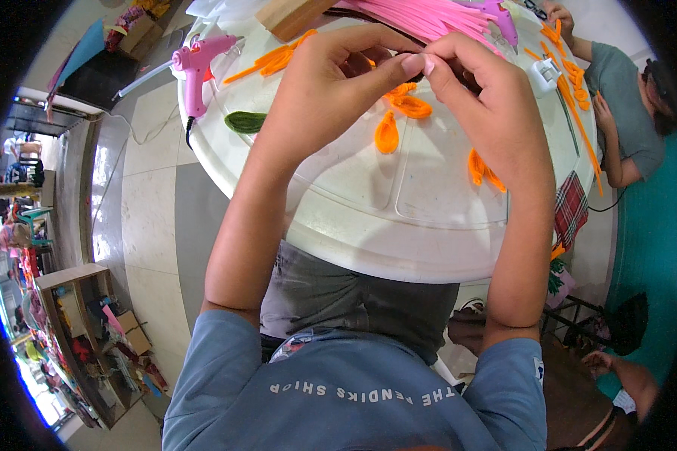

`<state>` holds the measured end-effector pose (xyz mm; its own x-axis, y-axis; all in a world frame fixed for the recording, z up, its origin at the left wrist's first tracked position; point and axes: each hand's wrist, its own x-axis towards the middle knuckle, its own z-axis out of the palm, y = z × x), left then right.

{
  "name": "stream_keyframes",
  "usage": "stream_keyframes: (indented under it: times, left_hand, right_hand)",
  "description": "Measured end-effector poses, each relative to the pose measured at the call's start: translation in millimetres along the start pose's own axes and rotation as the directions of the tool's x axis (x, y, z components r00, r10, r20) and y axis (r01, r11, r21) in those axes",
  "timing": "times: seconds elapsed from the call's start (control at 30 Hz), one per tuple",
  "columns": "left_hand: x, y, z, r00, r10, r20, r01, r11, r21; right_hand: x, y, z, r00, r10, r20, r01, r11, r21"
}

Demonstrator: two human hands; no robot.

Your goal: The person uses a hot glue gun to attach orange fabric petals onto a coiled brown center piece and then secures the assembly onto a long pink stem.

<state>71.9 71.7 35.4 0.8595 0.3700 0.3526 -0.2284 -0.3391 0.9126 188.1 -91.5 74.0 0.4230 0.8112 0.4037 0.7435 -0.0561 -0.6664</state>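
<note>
Above the far half of the white round table [338, 233], my left hand [331, 86] and my right hand [496, 94] meet with thumbs and fingertips pinched together. What they pinch is too small and hidden to make out. Just under the fingertips are orange fuzzy pipe-cleaner loops [410, 107]; whether these hang from my fingers or lie on the table I cannot tell. One orange loop [387, 134] points toward me. Beside my right wrist lie more orange loops [487, 173]. A dark green fuzzy loop [246, 122] rests left of my left forearm.
A pink glue gun [195, 71] sits on the left table edge, its cord hanging down. Behind my hands are a wooden block [292, 16], pink pipe cleaners [421, 16] and a purple-pink glue gun [504, 22]. A person [628, 98] works at the right, near orange pipe cleaners [579, 128].
</note>
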Motion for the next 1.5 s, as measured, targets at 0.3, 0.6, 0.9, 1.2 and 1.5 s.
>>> stream_keyframes:
  times: [0.3,0.6,0.9,1.2,1.5]
  left_hand:
    - [-4,9,1,0.998,0.026,0.049,-0.04,0.955,0.292]
    - [-2,-1,1,0.998,0.0,-0.06,-0.002,1.0,-0.024]
    - [-2,0,-3,0.991,-0.083,-0.11,0.043,0.943,-0.329]
    - [-2,12,2,0.998,-0.053,-0.022,0.051,0.994,-0.1]
    - [-4,-3,3,0.998,-0.052,0.046,0.047,0.992,0.117]
  right_hand:
    - [-1,6,-7,0.996,0.012,0.093,0.009,0.975,-0.221]
    - [-4,-2,-4,0.998,0.031,0.052,-0.031,1.0,-0.004]
    - [-4,-14,9,0.995,0.087,-0.049,-0.078,0.986,0.149]
    - [-3,2,3,0.998,-0.046,-0.043,0.042,0.995,-0.092]
    - [-3,4,2,0.997,-0.06,-0.05,0.049,0.978,-0.203]
